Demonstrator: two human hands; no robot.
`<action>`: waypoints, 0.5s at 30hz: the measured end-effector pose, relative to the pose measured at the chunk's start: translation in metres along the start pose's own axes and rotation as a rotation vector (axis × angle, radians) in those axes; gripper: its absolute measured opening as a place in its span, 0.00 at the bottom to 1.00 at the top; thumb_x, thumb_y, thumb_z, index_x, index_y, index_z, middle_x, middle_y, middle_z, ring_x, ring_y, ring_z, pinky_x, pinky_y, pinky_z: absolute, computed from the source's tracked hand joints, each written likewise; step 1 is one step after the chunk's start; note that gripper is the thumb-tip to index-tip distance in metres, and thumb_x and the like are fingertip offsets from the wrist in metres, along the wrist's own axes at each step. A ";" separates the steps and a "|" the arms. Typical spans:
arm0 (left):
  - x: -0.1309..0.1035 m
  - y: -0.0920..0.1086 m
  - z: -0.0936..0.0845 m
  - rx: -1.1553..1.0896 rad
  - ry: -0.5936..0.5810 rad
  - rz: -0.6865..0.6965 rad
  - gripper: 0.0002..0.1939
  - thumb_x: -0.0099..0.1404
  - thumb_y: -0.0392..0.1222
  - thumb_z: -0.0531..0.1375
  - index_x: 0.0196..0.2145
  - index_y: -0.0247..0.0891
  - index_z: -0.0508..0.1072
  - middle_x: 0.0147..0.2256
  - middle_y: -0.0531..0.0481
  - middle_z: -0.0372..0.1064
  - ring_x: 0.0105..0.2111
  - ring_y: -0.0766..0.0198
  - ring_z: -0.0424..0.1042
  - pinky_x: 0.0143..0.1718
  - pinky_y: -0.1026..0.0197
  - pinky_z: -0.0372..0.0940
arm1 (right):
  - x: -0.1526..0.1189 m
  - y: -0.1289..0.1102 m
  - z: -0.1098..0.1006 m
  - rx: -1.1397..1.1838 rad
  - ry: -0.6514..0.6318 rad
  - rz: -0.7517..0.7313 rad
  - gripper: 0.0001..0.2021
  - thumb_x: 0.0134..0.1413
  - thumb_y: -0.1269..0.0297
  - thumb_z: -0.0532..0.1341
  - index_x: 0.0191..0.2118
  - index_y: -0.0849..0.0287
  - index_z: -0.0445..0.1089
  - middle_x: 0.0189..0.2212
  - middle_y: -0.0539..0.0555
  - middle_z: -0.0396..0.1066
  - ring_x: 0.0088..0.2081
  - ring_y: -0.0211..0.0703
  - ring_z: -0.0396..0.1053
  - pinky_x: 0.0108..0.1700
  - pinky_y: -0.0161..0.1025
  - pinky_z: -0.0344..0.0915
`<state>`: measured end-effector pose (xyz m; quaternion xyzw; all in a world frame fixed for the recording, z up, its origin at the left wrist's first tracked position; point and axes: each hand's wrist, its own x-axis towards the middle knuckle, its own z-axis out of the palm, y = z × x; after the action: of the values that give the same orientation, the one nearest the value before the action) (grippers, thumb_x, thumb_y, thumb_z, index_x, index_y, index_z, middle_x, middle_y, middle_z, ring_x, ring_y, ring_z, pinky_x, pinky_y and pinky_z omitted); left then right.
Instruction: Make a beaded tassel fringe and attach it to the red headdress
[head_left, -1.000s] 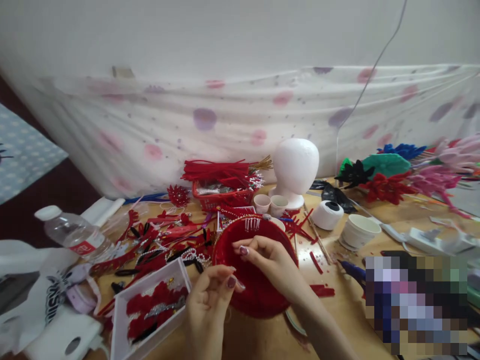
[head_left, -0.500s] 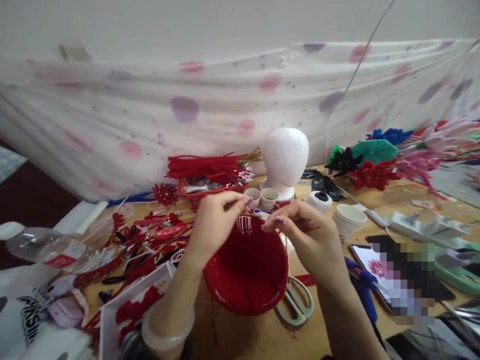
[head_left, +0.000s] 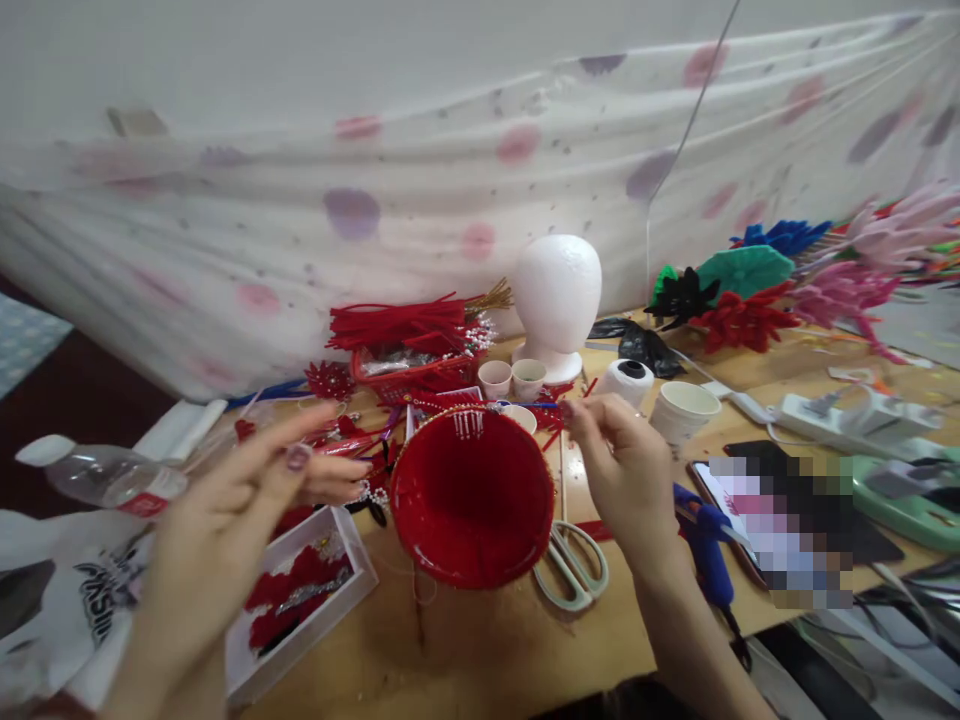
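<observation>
A deep red bowl-shaped piece (head_left: 472, 500) stands in the middle of the table, with gold trim round its edge and a short row of pearly strands (head_left: 470, 423) hanging inside the far rim. Off to its left, my left hand (head_left: 247, 500) is raised with fingers apart and nothing in it. At the far right of the rim, my right hand (head_left: 622, 460) pinches the end of a thin blue stick (head_left: 541, 405), which points left toward the rim above the strands. Two small paper cups (head_left: 495, 378) stand just behind.
White-handled scissors (head_left: 574, 570) lie right of the red piece, near a blue glue gun (head_left: 705, 560) and a phone (head_left: 731, 520). A white foam head (head_left: 559, 300) stands behind. An open white box (head_left: 360, 570) and a plastic bottle (head_left: 97, 475) are at the left.
My left hand has left the rim, moved left and opened. My right hand now shows the blue stick in its pinch. The whole view has shifted slightly.
</observation>
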<state>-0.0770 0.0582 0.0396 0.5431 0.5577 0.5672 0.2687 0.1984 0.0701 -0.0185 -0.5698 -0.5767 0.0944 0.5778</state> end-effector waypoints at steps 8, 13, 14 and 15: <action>-0.042 -0.043 0.030 -0.532 0.197 -0.388 0.22 0.39 0.46 0.77 0.31 0.34 0.80 0.29 0.47 0.82 0.25 0.62 0.79 0.28 0.65 0.75 | -0.041 -0.005 0.004 0.009 -0.010 -0.104 0.09 0.66 0.67 0.56 0.44 0.54 0.74 0.35 0.53 0.80 0.42 0.46 0.76 0.49 0.46 0.69; -0.066 -0.034 0.055 -0.673 0.008 -0.515 0.18 0.43 0.47 0.77 0.30 0.35 0.80 0.28 0.46 0.82 0.26 0.62 0.80 0.30 0.66 0.75 | -0.062 -0.042 0.020 0.368 -0.451 -0.023 0.14 0.59 0.65 0.64 0.51 0.55 0.73 0.44 0.56 0.79 0.41 0.45 0.77 0.44 0.41 0.74; -0.072 -0.033 0.057 -0.667 -0.059 -0.519 0.17 0.46 0.48 0.75 0.30 0.35 0.81 0.29 0.45 0.82 0.28 0.61 0.81 0.31 0.65 0.75 | -0.064 -0.045 0.023 0.424 -0.518 0.028 0.13 0.58 0.64 0.65 0.49 0.55 0.75 0.43 0.55 0.80 0.40 0.45 0.78 0.43 0.40 0.74; -0.078 -0.032 0.059 -0.653 -0.131 -0.517 0.16 0.49 0.49 0.74 0.31 0.35 0.81 0.30 0.44 0.82 0.31 0.59 0.81 0.34 0.64 0.75 | -0.065 -0.044 0.026 0.467 -0.575 0.090 0.10 0.58 0.63 0.65 0.45 0.56 0.77 0.40 0.54 0.81 0.38 0.44 0.78 0.41 0.39 0.75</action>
<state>-0.0124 0.0151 -0.0274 0.3065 0.4482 0.5924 0.5952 0.1334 0.0197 -0.0289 -0.3977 -0.6526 0.4049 0.5021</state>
